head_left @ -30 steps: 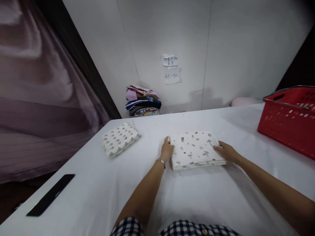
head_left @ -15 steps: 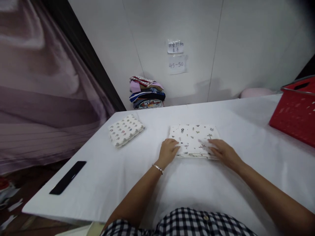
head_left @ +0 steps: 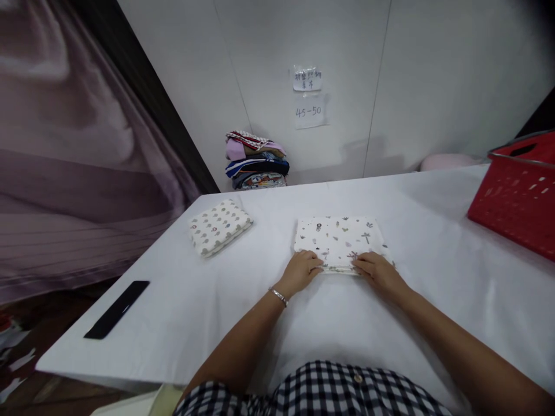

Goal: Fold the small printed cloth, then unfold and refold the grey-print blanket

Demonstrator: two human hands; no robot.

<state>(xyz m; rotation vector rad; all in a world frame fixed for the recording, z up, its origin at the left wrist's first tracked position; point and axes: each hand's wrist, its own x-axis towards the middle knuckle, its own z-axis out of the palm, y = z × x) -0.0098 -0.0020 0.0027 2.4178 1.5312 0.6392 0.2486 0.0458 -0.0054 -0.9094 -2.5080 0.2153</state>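
Note:
A folded white cloth (head_left: 336,234) printed with small plants and palm trees lies flat on the table in front of me. My left hand (head_left: 302,270) is closed on the left part of its near edge, fingers on top and thumb at the front fold. Along the same edge, further right, my right hand (head_left: 380,274) pinches the cloth in the same way. Layers of the fold show between the two thumbs. To the left rests another folded white cloth (head_left: 221,226) with a grey-green tree pattern, apart from both hands.
A white-covered table (head_left: 182,312) carries everything. A black flat strip (head_left: 117,309) lies near its left edge. At the back, a stack of folded fabrics (head_left: 258,162) stands against the wall under paper signs (head_left: 309,95). A red basket (head_left: 515,196) is at the right.
Both hands have moved to the cloth's near edge, and the right hand has slid left, closer to the left one. The fingers have closed on the edge.

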